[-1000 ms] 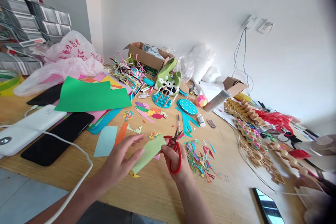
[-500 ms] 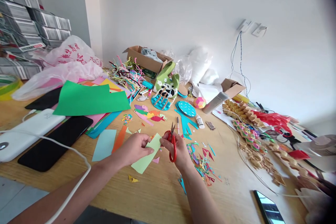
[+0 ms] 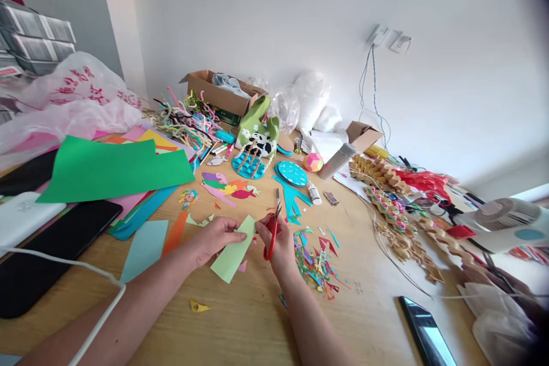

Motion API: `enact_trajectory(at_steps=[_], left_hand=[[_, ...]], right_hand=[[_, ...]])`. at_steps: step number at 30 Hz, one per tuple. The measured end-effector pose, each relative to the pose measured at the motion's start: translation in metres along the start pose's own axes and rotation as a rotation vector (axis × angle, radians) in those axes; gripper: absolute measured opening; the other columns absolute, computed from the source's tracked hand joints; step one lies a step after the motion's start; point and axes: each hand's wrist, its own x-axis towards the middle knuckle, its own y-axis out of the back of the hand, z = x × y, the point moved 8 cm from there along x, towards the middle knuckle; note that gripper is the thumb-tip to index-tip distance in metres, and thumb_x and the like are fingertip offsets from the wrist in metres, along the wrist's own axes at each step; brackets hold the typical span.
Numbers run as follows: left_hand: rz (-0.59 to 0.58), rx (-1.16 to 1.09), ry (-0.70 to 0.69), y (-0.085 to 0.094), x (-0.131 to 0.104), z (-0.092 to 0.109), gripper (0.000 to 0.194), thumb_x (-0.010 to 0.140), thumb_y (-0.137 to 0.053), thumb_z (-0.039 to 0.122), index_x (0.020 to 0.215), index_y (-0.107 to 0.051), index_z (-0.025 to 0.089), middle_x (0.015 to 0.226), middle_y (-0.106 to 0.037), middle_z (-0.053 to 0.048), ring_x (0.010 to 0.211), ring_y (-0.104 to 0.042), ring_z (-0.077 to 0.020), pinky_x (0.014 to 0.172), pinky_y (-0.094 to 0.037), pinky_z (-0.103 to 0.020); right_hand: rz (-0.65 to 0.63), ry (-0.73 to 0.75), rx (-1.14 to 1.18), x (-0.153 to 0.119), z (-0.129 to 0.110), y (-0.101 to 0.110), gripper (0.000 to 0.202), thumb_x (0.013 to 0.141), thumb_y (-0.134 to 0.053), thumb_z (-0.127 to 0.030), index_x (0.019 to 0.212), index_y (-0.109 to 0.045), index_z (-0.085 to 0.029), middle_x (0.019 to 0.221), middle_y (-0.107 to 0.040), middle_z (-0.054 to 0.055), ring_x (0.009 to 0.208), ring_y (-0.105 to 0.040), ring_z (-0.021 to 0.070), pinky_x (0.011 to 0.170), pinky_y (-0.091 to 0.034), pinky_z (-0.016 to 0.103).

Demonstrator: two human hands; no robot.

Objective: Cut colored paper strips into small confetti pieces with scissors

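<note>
At the near middle of the wooden table (image 3: 240, 331): pale green paper strip (image 3: 231, 260), one; probably light, limp and easily creased, best taken flat by a long edge. Left hand (image 3: 219, 238), one, thumb and fingers pinched together on the strip's upper part. Right hand (image 3: 279, 247), one, fingers curled round red-handled scissors (image 3: 270, 240), one pair. Beyond: glue bottle (image 3: 314, 194), one; faceted ball (image 3: 313, 162), one. Right: paper scraps (image 3: 315, 266), too many to count.

My bare left hand (image 3: 218, 238): fingers (image 3: 229, 224) curled, thumb (image 3: 239, 237) stretched rightward.
My bare right hand (image 3: 281, 245): fingers bent, near the left.
My bare forearms (image 3: 150, 297): angled inward, apart.
</note>
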Motion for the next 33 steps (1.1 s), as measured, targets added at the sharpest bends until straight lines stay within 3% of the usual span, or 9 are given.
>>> enact_trajectory(at_steps=[6,14,24,29,33], left_hand=[[-0.029,-0.007,0.044,0.001,-0.001,0.001,0.037,0.058,-0.078,0.029,0.087,-0.066,0.010,0.075,-0.070,-0.010,0.060,-0.065,-0.0215,0.066,-0.054,-0.043],[0.045,0.078,0.062,0.003,-0.004,0.007,0.035,0.062,-0.075,0.038,0.082,-0.065,0.010,0.063,-0.069,-0.007,0.055,-0.064,-0.0189,0.055,-0.051,-0.032],[-0.119,0.173,0.035,-0.006,-0.010,0.005,0.046,0.057,-0.076,0.042,0.090,-0.066,0.012,0.075,-0.071,-0.009,0.070,-0.068,-0.0245,0.064,-0.050,-0.034],[-0.015,0.342,-0.117,0.002,-0.014,0.024,0.041,0.065,-0.069,0.039,0.096,-0.066,0.013,0.081,-0.071,-0.007,0.070,-0.064,-0.0201,0.058,-0.047,-0.027],[0.160,0.552,-0.264,0.032,-0.032,0.052,0.037,0.072,-0.059,0.035,0.102,-0.063,0.014,0.086,-0.071,-0.006,0.073,-0.064,-0.0196,0.060,-0.046,-0.026]], right_hand=[[0.023,0.013,0.030,-0.002,0.003,0.000,0.016,0.071,-0.065,-0.024,0.073,-0.050,-0.018,0.063,-0.051,-0.003,0.055,-0.046,0.0104,0.052,-0.038,0.022],[0.043,0.084,0.000,-0.004,-0.001,0.002,0.019,0.075,-0.064,-0.029,0.072,-0.049,-0.018,0.065,-0.051,-0.003,0.058,-0.046,0.0111,0.055,-0.039,0.024],[0.176,0.156,-0.060,-0.009,-0.011,0.011,0.016,0.079,-0.060,-0.029,0.071,-0.049,-0.019,0.062,-0.049,-0.004,0.055,-0.045,0.0105,0.052,-0.038,0.023],[0.219,0.171,-0.032,-0.009,-0.010,0.015,0.017,0.079,-0.061,-0.029,0.073,-0.048,-0.019,0.066,-0.049,-0.003,0.058,-0.045,0.0105,0.055,-0.039,0.023],[0.212,0.170,-0.009,-0.008,-0.006,0.015,0.018,0.079,-0.060,-0.031,0.075,-0.049,-0.019,0.070,-0.053,-0.002,0.062,-0.049,0.0122,0.059,-0.040,0.025]])
